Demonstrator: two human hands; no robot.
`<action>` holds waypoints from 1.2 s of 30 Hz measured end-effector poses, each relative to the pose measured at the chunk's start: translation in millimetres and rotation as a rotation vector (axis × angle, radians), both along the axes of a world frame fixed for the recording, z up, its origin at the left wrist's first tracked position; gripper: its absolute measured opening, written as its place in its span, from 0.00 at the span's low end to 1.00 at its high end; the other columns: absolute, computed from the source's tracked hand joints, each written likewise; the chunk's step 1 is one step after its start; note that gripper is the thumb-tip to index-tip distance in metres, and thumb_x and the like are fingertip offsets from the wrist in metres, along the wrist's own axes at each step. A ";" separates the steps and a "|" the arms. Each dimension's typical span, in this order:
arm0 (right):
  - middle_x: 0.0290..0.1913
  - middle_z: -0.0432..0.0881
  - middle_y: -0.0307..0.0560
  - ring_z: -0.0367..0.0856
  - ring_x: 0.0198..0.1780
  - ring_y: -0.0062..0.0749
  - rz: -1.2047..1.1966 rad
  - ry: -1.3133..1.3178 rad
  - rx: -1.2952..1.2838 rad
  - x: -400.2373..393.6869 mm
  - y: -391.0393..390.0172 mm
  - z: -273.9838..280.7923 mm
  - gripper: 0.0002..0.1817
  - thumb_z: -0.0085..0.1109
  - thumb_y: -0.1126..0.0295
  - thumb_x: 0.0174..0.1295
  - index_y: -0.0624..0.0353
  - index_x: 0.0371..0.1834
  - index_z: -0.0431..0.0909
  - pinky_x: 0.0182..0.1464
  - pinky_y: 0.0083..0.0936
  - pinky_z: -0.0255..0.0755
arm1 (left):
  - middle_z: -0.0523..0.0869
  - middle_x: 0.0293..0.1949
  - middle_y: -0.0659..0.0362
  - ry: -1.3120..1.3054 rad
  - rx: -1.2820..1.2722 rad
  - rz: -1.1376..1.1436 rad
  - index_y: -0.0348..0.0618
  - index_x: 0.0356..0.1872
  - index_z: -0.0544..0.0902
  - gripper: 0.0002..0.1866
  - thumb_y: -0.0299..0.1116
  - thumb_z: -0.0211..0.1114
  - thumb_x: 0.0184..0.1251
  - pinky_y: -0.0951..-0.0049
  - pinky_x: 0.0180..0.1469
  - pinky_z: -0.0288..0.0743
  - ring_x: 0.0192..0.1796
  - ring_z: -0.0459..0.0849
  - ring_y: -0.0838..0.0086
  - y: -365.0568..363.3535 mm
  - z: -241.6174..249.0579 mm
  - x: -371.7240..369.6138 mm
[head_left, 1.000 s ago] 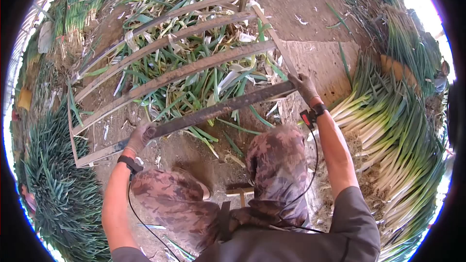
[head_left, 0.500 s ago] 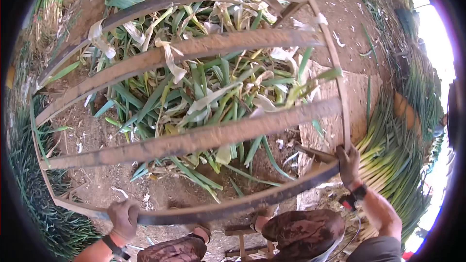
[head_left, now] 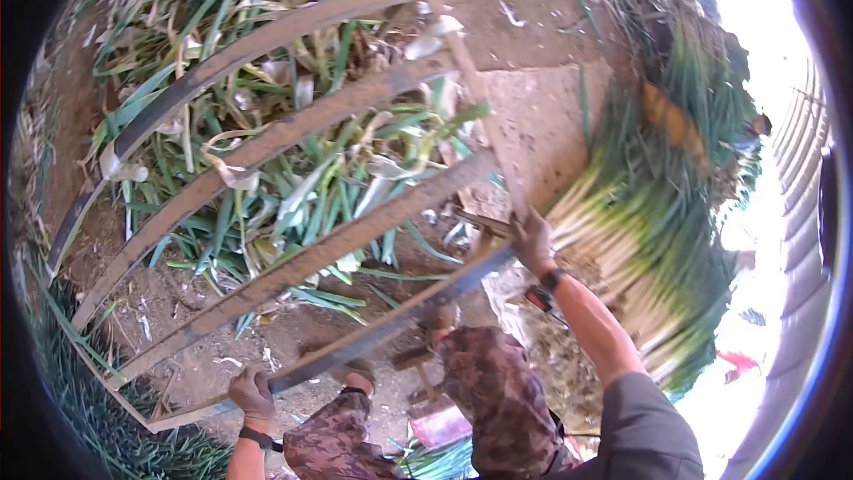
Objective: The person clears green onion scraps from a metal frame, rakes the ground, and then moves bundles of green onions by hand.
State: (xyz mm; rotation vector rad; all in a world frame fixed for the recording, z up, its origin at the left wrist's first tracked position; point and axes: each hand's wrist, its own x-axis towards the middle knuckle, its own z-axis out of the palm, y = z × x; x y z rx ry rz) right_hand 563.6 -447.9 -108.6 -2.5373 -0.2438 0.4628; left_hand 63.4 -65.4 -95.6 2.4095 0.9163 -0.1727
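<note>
A large wooden slatted frame with several long slats is lifted above the ground, slanting across the view. My gloved left hand is closed around its near bar toward the left end. At the near right corner my gloved right hand grips the same bar. Pale withered leaves cling to some slats. Through the gaps shows a heap of loose green and yellowed leaves, partly hidden by the slats.
Long green onions lie piled on the right, beside a flat brown sheet. Dark green stalks fill the lower left. Below the frame are my legs and a small wooden piece near a pinkish object.
My view has swung to the right. The frame, held in both hands, now slants more steeply in view, its right end higher and its left end lower. Both hands keep their grip.
</note>
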 end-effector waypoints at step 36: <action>0.43 0.86 0.59 0.83 0.47 0.54 -0.422 0.701 -0.525 -386.8 -348.6 461.8 0.25 0.56 0.49 0.59 0.61 0.42 0.84 0.49 0.44 0.75 | 0.83 0.29 0.57 0.598 -0.702 0.353 0.38 0.32 0.82 0.16 0.42 0.57 0.69 0.61 0.34 0.72 0.32 0.79 0.70 -103.2 369.5 -106.1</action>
